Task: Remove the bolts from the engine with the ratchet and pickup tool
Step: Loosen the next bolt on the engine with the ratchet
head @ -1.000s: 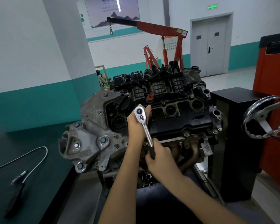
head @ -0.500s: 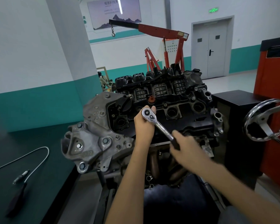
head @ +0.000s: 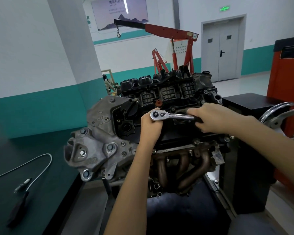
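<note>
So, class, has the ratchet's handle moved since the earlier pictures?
Yes. The ratchet handle swung anticlockwise about its head: it pointed down toward the exhaust manifold, and now lies level across the engine, gripped by the right hand.

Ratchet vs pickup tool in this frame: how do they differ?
The ratchet is a straight chrome bar; the pickup tool has a thin, looping shaft. The ratchet is gripped by the left hand and right hand on the engine; the pickup tool lies untouched on the bench. Both have black handles.
</note>
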Available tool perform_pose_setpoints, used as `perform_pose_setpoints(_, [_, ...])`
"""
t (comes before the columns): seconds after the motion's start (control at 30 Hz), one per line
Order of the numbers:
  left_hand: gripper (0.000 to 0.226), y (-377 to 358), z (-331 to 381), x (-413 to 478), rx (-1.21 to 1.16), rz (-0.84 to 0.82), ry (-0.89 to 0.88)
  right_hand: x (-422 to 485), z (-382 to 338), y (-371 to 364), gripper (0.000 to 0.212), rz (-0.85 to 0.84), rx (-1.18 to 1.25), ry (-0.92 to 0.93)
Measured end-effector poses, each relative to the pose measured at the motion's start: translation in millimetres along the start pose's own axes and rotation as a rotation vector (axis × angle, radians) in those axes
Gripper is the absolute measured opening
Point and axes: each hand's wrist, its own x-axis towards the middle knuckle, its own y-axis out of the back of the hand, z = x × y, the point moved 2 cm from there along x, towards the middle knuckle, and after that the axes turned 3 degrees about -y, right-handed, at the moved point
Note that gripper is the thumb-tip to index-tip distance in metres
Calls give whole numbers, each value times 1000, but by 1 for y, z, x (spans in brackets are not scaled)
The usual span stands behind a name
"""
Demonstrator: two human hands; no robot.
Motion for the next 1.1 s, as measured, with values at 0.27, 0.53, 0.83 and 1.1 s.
perform_pose_setpoints(0.27, [40, -9, -2, -7, -180, 216, 66, -54, -93, -74, 20, 146, 725, -320])
perform_pose_setpoints(0.53, [54, 13, -10, 0, 51, 23, 14, -43, -93, -71, 23, 67, 729, -192])
perform_pose_setpoints(0.83, [52, 6, -11, -4, -90, 71, 31, -7, -15, -15, 24, 13, 155, 1])
perform_pose_setpoints(1.1, [49, -7, -10, -3, -64, 155, 2, -51, -142, -94, 20, 218, 1114, -332])
